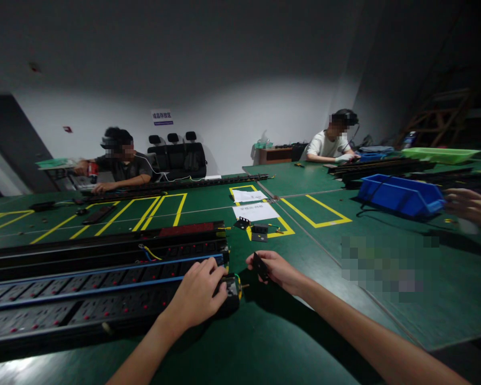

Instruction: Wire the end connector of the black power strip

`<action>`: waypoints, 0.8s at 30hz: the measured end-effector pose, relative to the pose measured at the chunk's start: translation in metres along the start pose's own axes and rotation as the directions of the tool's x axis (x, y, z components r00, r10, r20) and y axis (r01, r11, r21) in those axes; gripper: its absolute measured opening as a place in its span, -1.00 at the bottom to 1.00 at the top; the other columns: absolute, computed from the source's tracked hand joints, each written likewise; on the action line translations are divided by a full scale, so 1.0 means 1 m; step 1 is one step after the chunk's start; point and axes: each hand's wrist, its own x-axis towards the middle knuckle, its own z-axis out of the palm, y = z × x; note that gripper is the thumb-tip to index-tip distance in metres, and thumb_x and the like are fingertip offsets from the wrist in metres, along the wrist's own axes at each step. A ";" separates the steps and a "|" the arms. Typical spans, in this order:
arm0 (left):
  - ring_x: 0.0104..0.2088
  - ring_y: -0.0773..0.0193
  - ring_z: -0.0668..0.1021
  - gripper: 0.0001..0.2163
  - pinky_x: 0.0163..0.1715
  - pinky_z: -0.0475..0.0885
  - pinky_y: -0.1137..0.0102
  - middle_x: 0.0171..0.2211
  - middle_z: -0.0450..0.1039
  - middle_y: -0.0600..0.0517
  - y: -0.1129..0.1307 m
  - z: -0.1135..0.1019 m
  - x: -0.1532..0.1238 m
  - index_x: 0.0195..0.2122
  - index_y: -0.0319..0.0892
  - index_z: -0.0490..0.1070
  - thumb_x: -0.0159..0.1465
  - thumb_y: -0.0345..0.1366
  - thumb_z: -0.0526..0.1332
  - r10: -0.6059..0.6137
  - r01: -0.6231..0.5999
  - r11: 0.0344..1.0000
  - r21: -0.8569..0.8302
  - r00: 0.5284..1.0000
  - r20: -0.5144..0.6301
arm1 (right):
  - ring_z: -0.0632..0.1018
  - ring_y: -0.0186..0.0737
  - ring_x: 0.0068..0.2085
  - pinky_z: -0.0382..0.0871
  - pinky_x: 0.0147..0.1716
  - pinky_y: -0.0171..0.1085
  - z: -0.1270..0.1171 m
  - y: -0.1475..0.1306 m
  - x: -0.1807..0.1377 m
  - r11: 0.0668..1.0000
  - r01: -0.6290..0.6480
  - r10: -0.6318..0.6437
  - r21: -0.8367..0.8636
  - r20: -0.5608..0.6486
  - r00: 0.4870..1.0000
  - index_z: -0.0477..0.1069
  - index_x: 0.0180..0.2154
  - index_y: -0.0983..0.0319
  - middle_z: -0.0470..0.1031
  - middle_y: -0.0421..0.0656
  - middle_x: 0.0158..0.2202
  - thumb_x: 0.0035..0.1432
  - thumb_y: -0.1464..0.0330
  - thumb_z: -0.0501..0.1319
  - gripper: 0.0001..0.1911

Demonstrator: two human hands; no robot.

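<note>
1. The right hand (280, 271) pinches a small black plate (260, 267) between thumb and fingers, holding it tilted just beside the near end of the socket strips.
2. The left hand (198, 291) lies over the end of the front socket strip (124, 302), fingers bent and thumb lowered; whether it grips or only rests, one cannot tell.
3. Good handling probably means keeping the strip steady with the left hand while the right holds the plate by its edges, leaving its face visible.
4. The yellow-green wire (239, 282) sticks out at the strip's end, between the two hands; it is the likeliest thing to get pinched, so fingertips are best kept clear of it.
5. Beyond the hands, two dark brackets lie near a white paper sheet (256, 212), within reach and out of the way.
6. More strips lie directly behind the front one, leaving little room on that side.
7. To the right stands a blue bin (401, 197), with another person's hand (471, 206) beside it; two co-workers sit across the table (296, 342).
</note>
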 end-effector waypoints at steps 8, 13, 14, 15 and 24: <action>-0.21 0.16 0.45 -0.81 -0.19 0.33 0.24 -0.20 0.38 -0.03 0.002 -0.002 0.001 -0.10 -0.15 0.44 0.33 -0.33 0.09 -0.019 0.019 1.000 -0.009 0.999 0.036 | 0.41 -0.40 -0.53 0.19 -0.58 -0.37 -0.001 0.003 0.001 1.000 0.010 -0.010 -0.007 0.015 1.000 0.51 -0.32 0.22 0.50 -0.19 -0.39 -0.01 0.29 0.25 -0.81; -0.21 0.15 0.44 -0.81 -0.20 0.33 0.24 -0.20 0.38 -0.04 0.001 -0.002 0.000 -0.10 -0.16 0.44 0.33 -0.33 0.09 -0.024 0.025 1.000 -0.012 0.999 0.042 | 0.40 -0.40 -0.52 0.20 -0.57 -0.38 -0.001 0.004 0.002 0.999 0.017 -0.017 -0.031 0.026 1.000 0.49 -0.30 0.22 0.50 -0.20 -0.37 -0.03 0.24 0.25 -0.76; -0.21 0.15 0.44 -0.81 -0.20 0.33 0.24 -0.20 0.38 -0.04 0.001 -0.002 0.000 -0.10 -0.16 0.44 0.33 -0.33 0.09 -0.025 0.025 1.000 -0.011 0.999 0.043 | 0.40 -0.41 -0.52 0.20 -0.57 -0.38 -0.002 0.004 0.002 0.999 0.018 -0.017 -0.035 0.027 0.999 0.49 -0.30 0.22 0.50 -0.20 -0.37 -0.03 0.23 0.25 -0.75; -0.21 0.15 0.45 -0.81 -0.20 0.33 0.24 -0.20 0.38 -0.04 0.001 -0.002 0.000 -0.10 -0.16 0.44 0.32 -0.33 0.10 -0.025 0.025 1.000 -0.008 0.999 0.043 | 0.40 -0.41 -0.52 0.20 -0.57 -0.38 -0.002 0.005 0.003 0.999 0.019 -0.018 -0.036 0.027 0.999 0.48 -0.30 0.22 0.49 -0.20 -0.37 -0.04 0.23 0.25 -0.74; -0.21 0.15 0.45 -0.80 -0.18 0.33 0.24 -0.20 0.39 -0.04 0.001 -0.002 0.001 -0.10 -0.15 0.45 0.32 -0.33 0.10 -0.021 0.021 1.000 0.000 0.999 0.039 | 0.40 -0.40 -0.53 0.18 -0.57 -0.39 -0.003 0.008 0.004 0.999 0.022 -0.021 -0.030 0.040 0.999 0.49 -0.31 0.22 0.49 -0.21 -0.38 -0.04 0.28 0.25 -0.79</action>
